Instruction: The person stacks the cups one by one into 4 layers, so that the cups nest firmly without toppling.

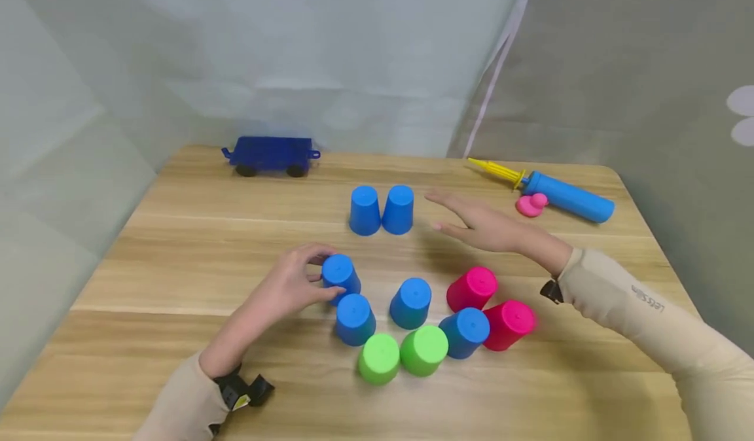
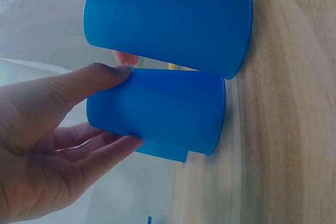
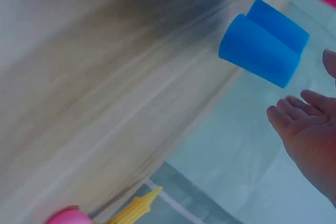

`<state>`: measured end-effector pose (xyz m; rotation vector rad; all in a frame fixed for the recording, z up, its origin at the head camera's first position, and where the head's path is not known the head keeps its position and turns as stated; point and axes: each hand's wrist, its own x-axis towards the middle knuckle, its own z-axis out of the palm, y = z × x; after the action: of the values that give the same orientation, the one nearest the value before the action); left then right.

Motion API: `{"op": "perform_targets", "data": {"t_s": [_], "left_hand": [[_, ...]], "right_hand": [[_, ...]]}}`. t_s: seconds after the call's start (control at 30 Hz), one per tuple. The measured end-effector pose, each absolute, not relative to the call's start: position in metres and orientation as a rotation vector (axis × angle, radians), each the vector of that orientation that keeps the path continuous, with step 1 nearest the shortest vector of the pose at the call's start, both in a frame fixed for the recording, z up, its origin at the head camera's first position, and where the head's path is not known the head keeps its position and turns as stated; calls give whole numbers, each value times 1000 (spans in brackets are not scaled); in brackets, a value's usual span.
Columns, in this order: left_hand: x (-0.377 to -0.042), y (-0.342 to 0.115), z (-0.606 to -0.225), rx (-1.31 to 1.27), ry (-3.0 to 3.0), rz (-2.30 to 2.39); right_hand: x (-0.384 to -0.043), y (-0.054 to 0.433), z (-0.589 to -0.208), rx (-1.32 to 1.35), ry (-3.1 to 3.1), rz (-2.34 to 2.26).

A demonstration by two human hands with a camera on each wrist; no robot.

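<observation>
Blue cup (image 1: 340, 269), mouth down, and you're gripping it in your left hand (image 1: 297, 282), thumb pressing one side, fingers wrapping the other! It's lying off to the right of that palm, its long axis running roughly upright; whether its rim is bearing on the wood isn't showing clearly. Your left is being the nearer hand, no contest, while your right hand (image 1: 491, 228) is hovering well apart, fingers reaching out straight, holding nothing. Now the key line: the far pair (image 1: 365, 211) is standing side by side beyond your held cup, away from you and slightly right, with your right hand hanging just off its other flank. Crowding in on your side, a front cup (image 1: 355, 320) is overlapping the held one in view; touching or not, you can't be telling. Green cups (image 1: 379, 359) and red cups (image 1: 472, 289) are filling the near stretch of the wooden table (image 1: 177, 251). Out back, a wagon (image 1: 271, 153) is sitting left, a pump (image 1: 568, 195) and duck (image 1: 532, 205) right, pale cloth (image 1: 294, 48) hanging behind.
</observation>
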<state>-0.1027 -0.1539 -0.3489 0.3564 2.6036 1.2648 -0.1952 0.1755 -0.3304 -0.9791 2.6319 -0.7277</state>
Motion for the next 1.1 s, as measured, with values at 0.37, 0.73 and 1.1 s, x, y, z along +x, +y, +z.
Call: {"op": "perform_targets", "data": {"t_s": [0.37,0.73,1.1], "left_hand": [[-106,-164,-350,401,2630,1207],[-123,-159,-310,594,2794,1178],[-148,-127,-270,968,2817,1164]], "right_hand": [[-156,207,-340,-956,2552,-979],[-130,236,-360,-882,2358,-1151],[-124,251,-367,-828,2286,-1302]]}}
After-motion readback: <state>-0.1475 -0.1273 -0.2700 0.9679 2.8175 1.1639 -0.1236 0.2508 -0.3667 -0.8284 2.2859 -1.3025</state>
